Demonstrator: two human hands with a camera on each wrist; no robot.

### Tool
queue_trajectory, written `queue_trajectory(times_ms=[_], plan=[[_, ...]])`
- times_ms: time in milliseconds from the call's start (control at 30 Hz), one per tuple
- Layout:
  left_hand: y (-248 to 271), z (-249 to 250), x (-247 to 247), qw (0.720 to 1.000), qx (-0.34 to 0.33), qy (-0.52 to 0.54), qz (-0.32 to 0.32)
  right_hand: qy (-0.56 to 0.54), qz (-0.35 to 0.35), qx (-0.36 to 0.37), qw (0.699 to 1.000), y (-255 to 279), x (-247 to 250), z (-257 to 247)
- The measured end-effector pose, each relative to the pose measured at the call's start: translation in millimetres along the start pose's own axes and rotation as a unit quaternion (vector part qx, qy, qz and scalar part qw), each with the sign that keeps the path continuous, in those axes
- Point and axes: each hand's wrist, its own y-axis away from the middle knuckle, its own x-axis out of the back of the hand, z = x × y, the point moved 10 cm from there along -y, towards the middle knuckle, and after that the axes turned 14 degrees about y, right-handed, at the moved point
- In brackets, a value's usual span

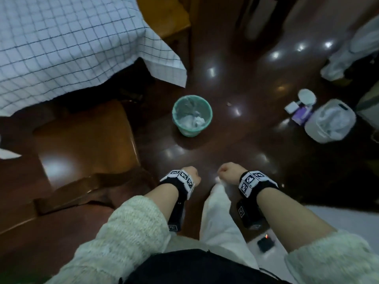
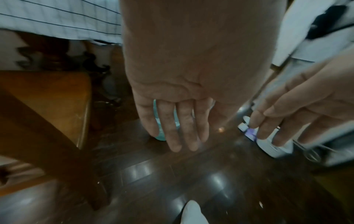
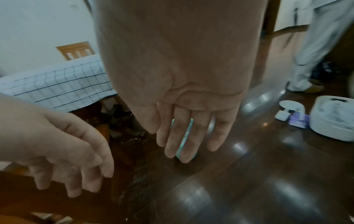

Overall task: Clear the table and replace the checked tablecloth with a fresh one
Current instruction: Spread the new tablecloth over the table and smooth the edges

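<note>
both hands (image 1: pixel 192 174) (image 1: pixel 227 171) empty, seemingly loose, above the dark floor (image 1: pixel 235 140)

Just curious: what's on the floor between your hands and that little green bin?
Nothing but bare dark wooden floor lies between the hands and the green bin; the head view shows it.

The dark, shiny wooden floor (image 1: pixel 235 140) holds a small round green bin (image 1: pixel 192 115) with crumpled white paper inside, just past both empty hands. Off to the right-hand side sit a white plastic tub (image 1: pixel 330 121), a purple pack (image 1: pixel 301 115) and a small white bowl (image 1: pixel 307 96). On the left-hand side stands a brown wooden chair (image 1: pixel 82 148), by the table under the white checked cloth (image 1: pixel 67 44).
</note>
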Motion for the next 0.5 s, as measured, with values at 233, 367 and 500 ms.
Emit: queue_trajectory(times_ms=[233,367,500], plan=[[-30.6,51.5,63.7,0.985,0.078,0.119,0.101,0.077,-0.019,0.072,0.994,-58.8,125.2,27.7],[-38.7,59.7,101.9,0.968,0.114,0.16,0.155,0.136,-0.026,0.126,0.982,-88.9,171.7,5.8],[-57.5,54.0,141.2,0.951,0.14,0.21,0.181,0.178,-0.03,0.181,0.967,-119.5,210.6,-34.0]])
